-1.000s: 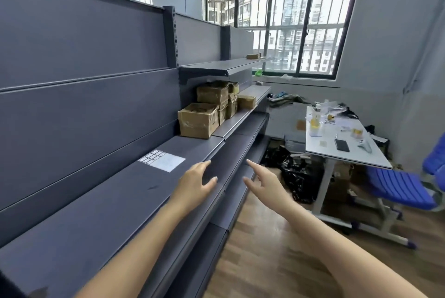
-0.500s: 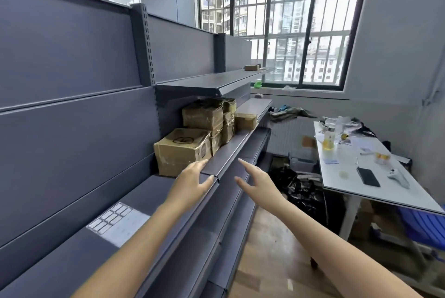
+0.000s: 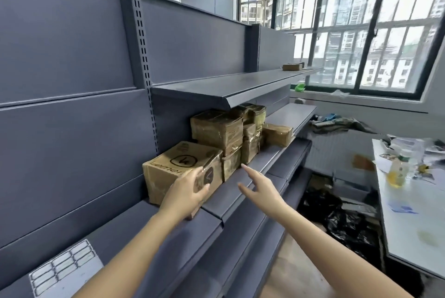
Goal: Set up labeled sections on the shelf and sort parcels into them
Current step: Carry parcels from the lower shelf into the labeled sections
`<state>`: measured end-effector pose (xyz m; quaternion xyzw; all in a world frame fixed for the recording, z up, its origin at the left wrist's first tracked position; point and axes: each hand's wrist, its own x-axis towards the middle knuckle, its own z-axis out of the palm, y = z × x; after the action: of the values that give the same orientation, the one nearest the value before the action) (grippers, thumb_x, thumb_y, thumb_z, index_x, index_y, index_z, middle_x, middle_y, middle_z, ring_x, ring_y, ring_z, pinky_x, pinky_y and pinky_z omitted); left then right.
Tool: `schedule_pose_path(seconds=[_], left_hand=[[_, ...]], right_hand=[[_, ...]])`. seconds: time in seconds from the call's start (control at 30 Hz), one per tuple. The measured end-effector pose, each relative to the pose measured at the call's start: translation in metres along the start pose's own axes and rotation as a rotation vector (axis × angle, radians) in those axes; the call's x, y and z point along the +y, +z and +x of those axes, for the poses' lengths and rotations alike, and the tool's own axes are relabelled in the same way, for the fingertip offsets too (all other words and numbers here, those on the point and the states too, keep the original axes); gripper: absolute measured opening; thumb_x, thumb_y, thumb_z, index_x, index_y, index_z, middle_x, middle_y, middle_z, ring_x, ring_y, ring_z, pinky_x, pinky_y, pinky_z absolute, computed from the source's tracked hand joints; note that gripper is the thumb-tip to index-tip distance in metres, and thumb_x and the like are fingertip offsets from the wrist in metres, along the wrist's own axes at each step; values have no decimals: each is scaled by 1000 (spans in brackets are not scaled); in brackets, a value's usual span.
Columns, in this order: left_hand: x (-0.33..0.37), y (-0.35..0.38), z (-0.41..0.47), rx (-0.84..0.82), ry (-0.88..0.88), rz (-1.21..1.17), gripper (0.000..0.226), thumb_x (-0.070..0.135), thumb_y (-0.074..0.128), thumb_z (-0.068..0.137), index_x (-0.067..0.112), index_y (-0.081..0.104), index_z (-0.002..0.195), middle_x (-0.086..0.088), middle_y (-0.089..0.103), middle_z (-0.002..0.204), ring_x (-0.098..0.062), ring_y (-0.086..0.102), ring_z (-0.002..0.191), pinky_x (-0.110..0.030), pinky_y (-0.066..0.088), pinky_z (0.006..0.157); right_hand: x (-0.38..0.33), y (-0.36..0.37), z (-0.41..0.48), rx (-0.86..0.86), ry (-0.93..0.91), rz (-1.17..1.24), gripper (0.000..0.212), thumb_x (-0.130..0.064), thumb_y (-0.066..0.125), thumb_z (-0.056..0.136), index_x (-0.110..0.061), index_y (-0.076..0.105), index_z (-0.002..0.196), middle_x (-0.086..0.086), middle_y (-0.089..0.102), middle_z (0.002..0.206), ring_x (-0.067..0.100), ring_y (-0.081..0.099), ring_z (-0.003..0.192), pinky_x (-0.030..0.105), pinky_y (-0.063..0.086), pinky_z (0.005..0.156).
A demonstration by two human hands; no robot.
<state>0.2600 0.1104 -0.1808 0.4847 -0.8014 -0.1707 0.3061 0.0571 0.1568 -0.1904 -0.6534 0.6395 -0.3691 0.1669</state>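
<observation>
left hand [image 3: 184,195] grips taped cardboard box [image 3: 168,167] corner | right hand [image 3: 262,191] spread, empty | matte grey metal shelf [image 3: 265,156]

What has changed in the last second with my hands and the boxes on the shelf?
The left hand moved forward and now grips the front corner of the nearest box. The right hand also moved forward, stays open and holds nothing. The other boxes and the label sheet stayed put on the shelf.
</observation>
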Motion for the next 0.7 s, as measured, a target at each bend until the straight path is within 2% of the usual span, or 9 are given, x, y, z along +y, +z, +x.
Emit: schedule_pose_path(seconds=[0.17,0.3,0.4,0.47,0.5,0.53,0.6,0.7], left_hand=[[-3,26,66,61,-173,15,58,37,56,91,23,35,144,3,36,149,-13,34,136,-28,29,108],[-12,37,100,140,-285,30,61,40,59,89,23,36,143,4,37,148,-12,33,136,-29,28,110],[-24,40,106,180,-352,69,66,44,63,85,23,37,143,4,38,148,-12,34,135,-27,29,109],[-32,41,104,201,-394,95,74,50,67,80,23,37,142,3,37,148,-12,34,136,-28,30,110],[-36,42,102,202,-418,110,78,54,67,77,23,37,143,3,35,150,-13,33,137,-30,30,111],[-39,42,101,193,-446,126,83,60,66,74,24,36,143,3,30,152,-15,30,138,-33,30,112],[-47,43,98,158,-517,174,93,70,62,69,27,31,145,1,18,156,-19,22,142,-38,26,115],[-58,46,98,76,-615,280,106,77,58,66,27,17,150,-6,2,159,-25,10,145,-42,16,118]], right_hand=[[40,-16,95,-120,-133,13,61,-26,57,93,-19,29,146,-1,37,148,11,34,135,11,24,101],[58,-18,159,-196,-216,1,62,-26,58,92,-14,30,146,3,37,149,14,32,137,14,23,105],[63,-5,191,-265,-245,-14,64,-27,60,91,-15,29,146,6,41,145,16,41,131,20,30,104],[65,8,206,-329,-259,-26,71,-30,63,88,-18,26,148,7,46,141,13,51,119,21,36,99],[66,14,213,-364,-262,-41,76,-34,65,87,-19,24,149,7,44,142,13,51,118,22,37,99],[68,20,219,-389,-257,-65,81,-38,67,84,-19,21,149,6,38,147,15,46,125,24,35,101],[73,33,229,-412,-243,-125,93,-47,70,78,-21,17,150,5,26,154,20,30,139,30,33,108],[79,49,242,-446,-203,-202,102,-52,72,73,-21,14,150,10,33,147,29,35,134,37,38,105]])
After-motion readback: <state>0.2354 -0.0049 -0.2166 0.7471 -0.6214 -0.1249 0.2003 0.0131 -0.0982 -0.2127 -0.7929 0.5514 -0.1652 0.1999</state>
